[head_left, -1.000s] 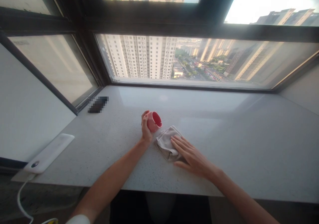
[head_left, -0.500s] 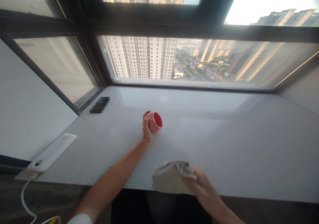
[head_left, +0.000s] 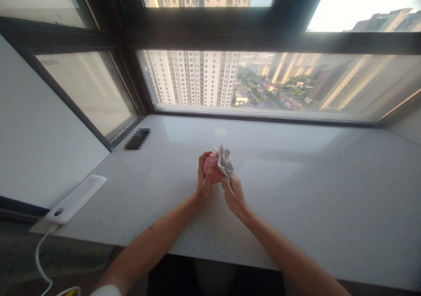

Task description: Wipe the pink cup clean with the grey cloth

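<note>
Over the middle of the white sill, my left hand [head_left: 204, 184] is wrapped around a pink ashtray [head_left: 212, 166], a cup-shaped piece. It is tilted, and its opening is hidden behind cloth. My right hand [head_left: 233, 193] is closed on a crumpled light grey cloth [head_left: 225, 162] and presses it against the ashtray's right side and opening. Whether part of the cloth is inside the ashtray I cannot tell. Both hands are close together, with the thumbs toward me.
A white windowsill [head_left: 296, 208] spreads below a dark-framed window [head_left: 210, 30]. A pixelated dark object [head_left: 137, 139] lies in the back left corner. Along the left edge rests a long white device [head_left: 77, 199] with a white cable [head_left: 38, 256] hanging over the front edge.
My right hand has brought the cloth up from the sill's front edge to the ashtray. My left hand keeps its hold, and the ashtray's notched opening is now covered. The view has shifted slightly.
</note>
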`<control>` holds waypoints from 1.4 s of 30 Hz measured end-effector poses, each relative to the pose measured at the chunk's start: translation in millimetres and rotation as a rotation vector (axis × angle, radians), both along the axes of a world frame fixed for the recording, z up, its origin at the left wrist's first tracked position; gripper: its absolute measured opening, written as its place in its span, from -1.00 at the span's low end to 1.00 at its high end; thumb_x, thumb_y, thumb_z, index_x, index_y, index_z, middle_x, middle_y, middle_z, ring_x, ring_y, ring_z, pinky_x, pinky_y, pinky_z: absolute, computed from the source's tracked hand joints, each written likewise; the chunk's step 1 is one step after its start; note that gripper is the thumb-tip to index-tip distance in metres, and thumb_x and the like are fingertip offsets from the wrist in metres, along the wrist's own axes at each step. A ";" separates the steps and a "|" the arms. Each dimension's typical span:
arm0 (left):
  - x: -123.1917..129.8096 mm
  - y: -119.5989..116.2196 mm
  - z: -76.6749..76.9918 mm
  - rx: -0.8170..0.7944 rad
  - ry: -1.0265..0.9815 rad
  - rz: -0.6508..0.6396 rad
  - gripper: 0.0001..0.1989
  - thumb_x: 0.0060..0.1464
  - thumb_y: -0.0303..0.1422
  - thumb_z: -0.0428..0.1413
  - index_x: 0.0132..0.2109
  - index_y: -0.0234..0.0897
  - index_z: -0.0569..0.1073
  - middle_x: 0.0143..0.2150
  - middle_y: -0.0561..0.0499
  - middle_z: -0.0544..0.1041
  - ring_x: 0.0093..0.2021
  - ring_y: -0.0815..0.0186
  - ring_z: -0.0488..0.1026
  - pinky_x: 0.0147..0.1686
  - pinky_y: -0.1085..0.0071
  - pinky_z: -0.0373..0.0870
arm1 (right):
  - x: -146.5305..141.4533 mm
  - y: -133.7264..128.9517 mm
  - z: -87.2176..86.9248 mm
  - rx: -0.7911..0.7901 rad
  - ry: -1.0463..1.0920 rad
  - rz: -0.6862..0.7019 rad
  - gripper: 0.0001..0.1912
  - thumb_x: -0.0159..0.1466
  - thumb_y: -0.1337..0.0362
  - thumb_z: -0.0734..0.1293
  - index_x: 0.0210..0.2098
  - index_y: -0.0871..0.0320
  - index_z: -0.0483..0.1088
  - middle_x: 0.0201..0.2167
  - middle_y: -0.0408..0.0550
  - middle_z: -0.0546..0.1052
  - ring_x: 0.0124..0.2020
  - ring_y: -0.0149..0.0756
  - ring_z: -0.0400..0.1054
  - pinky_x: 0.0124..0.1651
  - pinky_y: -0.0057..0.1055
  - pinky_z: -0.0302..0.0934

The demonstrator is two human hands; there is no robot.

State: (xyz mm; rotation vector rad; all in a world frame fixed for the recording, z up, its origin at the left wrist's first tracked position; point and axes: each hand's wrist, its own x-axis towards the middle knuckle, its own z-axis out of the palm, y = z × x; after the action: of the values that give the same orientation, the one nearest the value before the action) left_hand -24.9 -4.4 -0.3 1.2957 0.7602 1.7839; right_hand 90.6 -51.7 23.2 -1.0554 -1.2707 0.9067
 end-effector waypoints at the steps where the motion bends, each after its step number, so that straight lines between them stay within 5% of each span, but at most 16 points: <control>1: -1.9 0.6 -0.6 0.078 0.061 0.024 -0.53 0.37 0.03 0.20 0.26 -0.08 0.48 0.25 -0.13 0.48 0.25 0.03 0.44 0.32 0.04 0.38 | -3.1 -1.0 -2.6 -0.023 0.024 0.020 -0.49 0.41 -0.21 0.34 -0.37 0.10 0.51 -0.43 -0.08 0.51 -0.35 -0.22 0.35 -0.30 -0.36 0.25; 7: -8.7 6.6 1.2 0.378 0.351 -0.097 -0.48 0.36 -0.02 0.19 0.31 -0.16 0.43 0.30 -0.23 0.41 0.35 -0.05 0.35 0.36 -0.06 0.33 | -0.3 7.6 2.4 -0.238 0.483 -0.080 -0.44 0.35 -0.30 0.36 -0.25 0.10 0.52 -0.33 -0.11 0.57 -0.36 -0.30 0.39 -0.31 -0.43 0.33; 10: -0.5 4.4 0.3 0.258 0.302 -0.240 -0.47 0.35 0.02 0.18 0.28 -0.18 0.45 0.27 -0.20 0.45 0.28 -0.03 0.42 0.32 0.00 0.37 | -2.2 5.1 2.5 -0.287 0.505 -0.176 -0.41 0.35 -0.33 0.35 -0.31 0.11 0.48 -0.45 -0.15 0.50 -0.48 -0.34 0.33 -0.43 -0.44 0.27; 14: 11.0 0.0 -3.1 -0.095 0.109 -0.429 -0.49 0.41 0.06 0.07 0.26 -0.20 0.42 0.13 -0.14 0.56 0.04 0.11 0.54 0.09 0.17 0.51 | -3.6 -2.5 -1.9 -0.175 0.212 -0.294 -0.31 0.37 -0.40 0.27 -0.51 0.08 0.33 -0.61 -0.21 0.31 -0.58 -0.40 0.14 -0.55 -0.43 0.03; 17: 8.7 -0.2 -3.5 -0.072 0.139 -0.353 -0.52 0.44 0.05 0.04 0.25 -0.18 0.41 0.13 -0.14 0.55 0.05 0.10 0.54 0.10 0.13 0.51 | -1.2 0.3 1.4 -0.200 0.192 -0.244 -0.31 0.35 -0.39 0.30 -0.53 0.08 0.32 -0.63 -0.20 0.30 -0.59 -0.40 0.14 -0.56 -0.43 0.01; 22: -0.4 0.7 2.7 0.393 0.468 -0.179 -0.42 0.24 0.06 0.28 0.24 -0.15 0.48 0.31 -0.24 0.43 0.35 -0.11 0.38 0.37 -0.10 0.33 | 0.4 6.8 11.2 -0.377 0.557 -0.183 -0.43 0.29 -0.30 0.39 -0.31 0.12 0.50 -0.49 -0.15 0.51 -0.53 -0.35 0.33 -0.51 -0.44 0.23; 28: 11.0 -8.0 5.4 -0.127 0.159 -0.397 -0.47 0.43 0.09 0.04 0.25 -0.20 0.44 0.09 -0.14 0.56 -0.02 0.12 0.55 0.01 0.21 0.53 | 3.1 -0.8 2.1 -0.223 0.235 -0.293 -0.32 0.35 -0.38 0.28 -0.52 0.09 0.31 -0.66 -0.22 0.28 -0.63 -0.40 0.13 -0.59 -0.42 -0.01; 34: 2.2 -5.4 8.8 0.321 0.476 -0.152 -0.42 0.20 0.06 0.32 0.22 -0.16 0.53 0.30 -0.25 0.45 0.32 -0.12 0.40 0.36 -0.08 0.34 | 5.7 10.6 7.7 -0.342 0.559 -0.160 -0.52 0.30 -0.21 0.37 -0.32 0.10 0.46 -0.46 -0.13 0.53 -0.48 -0.30 0.39 -0.44 -0.43 0.34; 39: 9.8 -9.2 7.4 -0.101 0.262 -0.347 -0.49 0.45 0.06 0.00 0.27 -0.19 0.44 0.06 -0.16 0.54 -0.04 0.11 0.54 0.01 0.18 0.52 | 10.1 6.2 -2.6 -0.290 0.311 -0.226 -0.37 0.36 -0.33 0.31 -0.49 0.10 0.34 -0.64 -0.23 0.29 -0.62 -0.40 0.13 -0.60 -0.46 0.01; 42: 11.4 -11.9 5.6 -0.015 0.331 -0.241 -0.50 0.42 0.04 0.07 0.26 -0.19 0.46 0.10 -0.18 0.53 0.03 0.06 0.52 0.11 0.11 0.49 | 13.8 12.6 -6.2 -0.297 0.370 -0.185 -0.40 0.30 -0.32 0.37 -0.48 0.10 0.36 -0.61 -0.21 0.34 -0.59 -0.38 0.19 -0.56 -0.45 0.09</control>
State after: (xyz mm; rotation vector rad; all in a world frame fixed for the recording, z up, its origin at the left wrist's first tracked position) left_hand -13.5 -16.3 5.2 1.6226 0.7564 1.3890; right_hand 104.5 -39.1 17.0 -1.1490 -0.7340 1.1092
